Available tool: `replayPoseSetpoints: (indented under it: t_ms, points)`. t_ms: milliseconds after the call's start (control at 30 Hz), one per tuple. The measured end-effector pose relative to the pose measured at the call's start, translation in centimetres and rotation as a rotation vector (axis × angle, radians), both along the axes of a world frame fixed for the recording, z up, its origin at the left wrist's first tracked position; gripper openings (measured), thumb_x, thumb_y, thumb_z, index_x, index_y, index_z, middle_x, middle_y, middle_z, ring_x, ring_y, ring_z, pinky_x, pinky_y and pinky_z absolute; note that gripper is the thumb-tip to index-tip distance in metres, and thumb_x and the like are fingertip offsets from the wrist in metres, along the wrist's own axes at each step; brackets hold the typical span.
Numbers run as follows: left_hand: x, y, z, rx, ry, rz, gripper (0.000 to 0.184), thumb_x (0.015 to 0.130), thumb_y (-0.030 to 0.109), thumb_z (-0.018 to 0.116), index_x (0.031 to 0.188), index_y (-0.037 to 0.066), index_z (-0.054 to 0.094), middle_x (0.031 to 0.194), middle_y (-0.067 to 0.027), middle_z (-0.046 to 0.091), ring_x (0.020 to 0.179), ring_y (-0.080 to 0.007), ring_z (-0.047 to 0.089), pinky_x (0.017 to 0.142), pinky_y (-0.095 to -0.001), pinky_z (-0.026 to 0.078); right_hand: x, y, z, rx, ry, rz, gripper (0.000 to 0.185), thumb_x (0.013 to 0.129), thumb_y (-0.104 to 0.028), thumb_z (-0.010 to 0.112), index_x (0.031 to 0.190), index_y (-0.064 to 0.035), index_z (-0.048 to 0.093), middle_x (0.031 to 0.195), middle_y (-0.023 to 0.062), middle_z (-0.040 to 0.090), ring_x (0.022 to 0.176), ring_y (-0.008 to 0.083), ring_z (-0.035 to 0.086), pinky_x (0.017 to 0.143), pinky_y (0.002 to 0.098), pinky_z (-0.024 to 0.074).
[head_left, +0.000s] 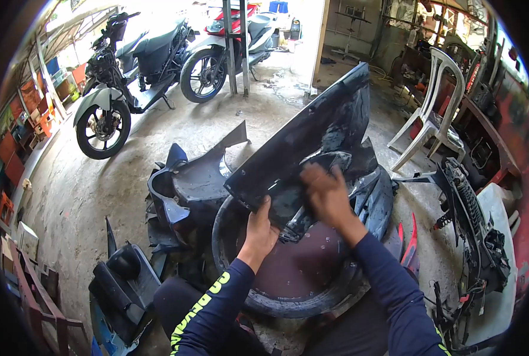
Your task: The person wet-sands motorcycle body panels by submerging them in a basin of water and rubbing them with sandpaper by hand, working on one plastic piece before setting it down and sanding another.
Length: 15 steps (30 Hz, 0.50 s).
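- The big dark panel [315, 130] tilts at 1 o'clock from the middle of the view, above the round tub [294, 307]. It should be kept steady.
- The left grip [262, 234] pinches its low edge, thumb on top. Holding tight seems best.
- The right grip [329, 199] is on its face; I can't tell if it holds anything. Soft, even rubs should work well.
- A dark scooter [157, 62] stands at 10 o'clock, a red motorbike [215, 43] at 11, a white chair [433, 123] at 2.
- Gray bike parts [199, 178] at 9 o'clock could bump the panel.
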<state>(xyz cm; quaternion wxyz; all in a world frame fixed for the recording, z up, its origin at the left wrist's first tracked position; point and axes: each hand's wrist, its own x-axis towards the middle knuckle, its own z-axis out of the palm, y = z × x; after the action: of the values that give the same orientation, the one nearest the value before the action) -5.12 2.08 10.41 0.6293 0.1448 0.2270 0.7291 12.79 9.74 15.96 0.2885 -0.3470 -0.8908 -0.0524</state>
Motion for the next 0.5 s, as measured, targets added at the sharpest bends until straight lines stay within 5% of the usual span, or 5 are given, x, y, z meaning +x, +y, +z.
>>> replayPoseSetpoints:
  t_ms: [67,200,300,433,500]
  points:
    - [0.8,-0.8,2.1,-0.049,0.001,-0.006,0.031,0.102,0.019,0.051,0.126,0.001,0.052,0.125,-0.0111,0.061,0.113,-0.0244,0.062,0.099,-0.0391,0.051,-0.1,-0.6,-0.6,0.052,0.032,-0.125,0.047,0.087,-0.024,0.058,0.133,-0.0134,0.058,0.138,0.0079,0.056,0.129,0.0237,0.052,0.114,0.0578,0.0210]
    - [-0.2,-0.3,0.6,-0.009,0.032,-0.077,0.030,0.100,0.020,0.055,0.124,0.002,0.053,0.123,-0.0109,0.061,0.111,-0.0240,0.063,0.094,-0.0369,0.054,-1.7,-5.7,-0.6,-0.024,-0.043,0.216,0.045,0.088,-0.021,0.057,0.133,-0.0172,0.058,0.136,0.0074,0.058,0.128,0.0266,0.052,0.112,0.0620,0.0211]
    - [0.1,-0.6,0.8,-0.013,0.004,-0.057,0.030,0.102,0.020,0.049,0.126,0.001,0.053,0.124,-0.0109,0.062,0.112,-0.0238,0.062,0.096,-0.0372,0.053,-0.3,-0.9,0.9,0.102,0.018,-0.071,0.032,0.088,-0.024,0.058,0.117,-0.0129,0.067,0.129,0.0061,0.063,0.127,0.0257,0.052,0.109,0.0612,0.0261]
    - [-0.2,-1.3,1.2,-0.030,-0.002,-0.070,0.031,0.103,0.020,0.049,0.127,0.002,0.051,0.125,-0.0116,0.061,0.112,-0.0246,0.063,0.095,-0.0388,0.053,-2.5,-5.2,-1.6,0.059,0.060,0.239,0.025,0.090,-0.021,0.057,0.109,-0.0125,0.070,0.126,0.0059,0.064,0.124,0.0263,0.055,0.106,0.0571,0.0320]
    - [-0.4,-1.6,1.2,-0.021,-0.031,-0.103,0.030,0.102,0.019,0.049,0.127,0.002,0.051,0.125,-0.0121,0.061,0.111,-0.0256,0.063,0.094,-0.0399,0.054,-1.4,-3.2,-0.4,0.076,0.005,0.157,0.024,0.091,-0.022,0.057,0.109,-0.0126,0.070,0.127,0.0063,0.064,0.125,0.0262,0.054,0.107,0.0557,0.0323]
